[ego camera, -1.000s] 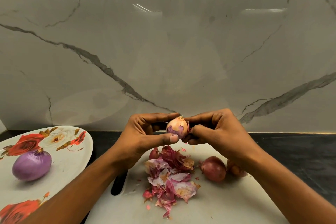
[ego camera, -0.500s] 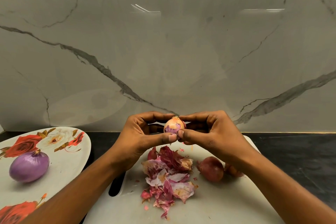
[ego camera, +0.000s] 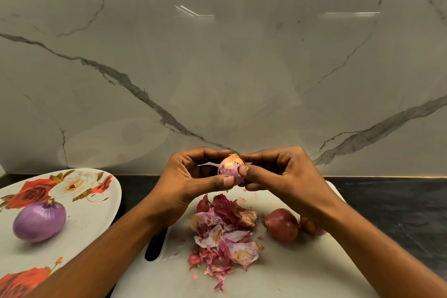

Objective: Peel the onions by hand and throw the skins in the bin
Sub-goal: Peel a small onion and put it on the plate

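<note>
**A:** Entry: hand pose?

**B:** Both forearms come in from the lower corners and meet above the far part of the cutting board (ego camera: 302, 271). The left hand (ego camera: 183, 181) has its palm turned to the right, with the fingers arched over the top and the thumb (ego camera: 225, 180) flat underneath. The right hand (ego camera: 285, 176) mirrors it, knuckles up, with its thumb (ego camera: 244, 172) pointing left.

**A:** Grip state?

**B:** Both grips are narrow and closed on the small onion (ego camera: 229, 168). The left grip holds it between thumb and fingers. The right thumb tip presses on its near right side, with the index finger along the top.

**A:** Onion condition and position?

**B:** It is held in the air between the two hands, clear of the board. Tan papery skin covers the upper part and purple flesh shows below.

**A:** Other items?

**B:** The pile of skins (ego camera: 222, 232) lies on the board below the hands. An unpeeled red onion (ego camera: 281, 225) sits just to the right of the pile. Another onion (ego camera: 312, 226) is partly hidden behind the right wrist. A peeled purple onion (ego camera: 40, 221) lies on the floral plate (ego camera: 96, 213) at the left. Board and plate sit on the dark bench (ego camera: 399, 201), which has a marble wall (ego camera: 217, 68) behind it.
</note>
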The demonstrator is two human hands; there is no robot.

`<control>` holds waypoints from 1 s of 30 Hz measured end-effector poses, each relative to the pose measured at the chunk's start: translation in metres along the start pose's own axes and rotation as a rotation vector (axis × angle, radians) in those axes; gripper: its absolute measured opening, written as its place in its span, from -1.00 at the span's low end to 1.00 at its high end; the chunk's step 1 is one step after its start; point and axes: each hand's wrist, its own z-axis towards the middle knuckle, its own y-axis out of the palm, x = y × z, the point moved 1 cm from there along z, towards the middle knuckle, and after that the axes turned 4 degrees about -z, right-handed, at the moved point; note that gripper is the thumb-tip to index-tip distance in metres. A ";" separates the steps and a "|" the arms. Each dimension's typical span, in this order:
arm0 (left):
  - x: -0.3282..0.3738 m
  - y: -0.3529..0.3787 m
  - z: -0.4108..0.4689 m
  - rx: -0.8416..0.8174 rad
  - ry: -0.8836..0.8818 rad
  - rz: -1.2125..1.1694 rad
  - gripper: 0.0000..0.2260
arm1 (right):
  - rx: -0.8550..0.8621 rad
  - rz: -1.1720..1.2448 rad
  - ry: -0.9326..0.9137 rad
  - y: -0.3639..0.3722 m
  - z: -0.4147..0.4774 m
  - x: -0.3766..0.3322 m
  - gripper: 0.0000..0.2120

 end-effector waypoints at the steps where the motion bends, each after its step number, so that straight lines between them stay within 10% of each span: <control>1: 0.000 0.000 0.000 0.014 0.002 0.000 -0.54 | -0.004 -0.004 0.009 0.000 0.000 0.000 -0.57; 30: -0.006 -0.004 0.003 0.100 0.074 0.152 -0.47 | 0.129 -0.258 -0.063 -0.002 0.002 0.005 -0.97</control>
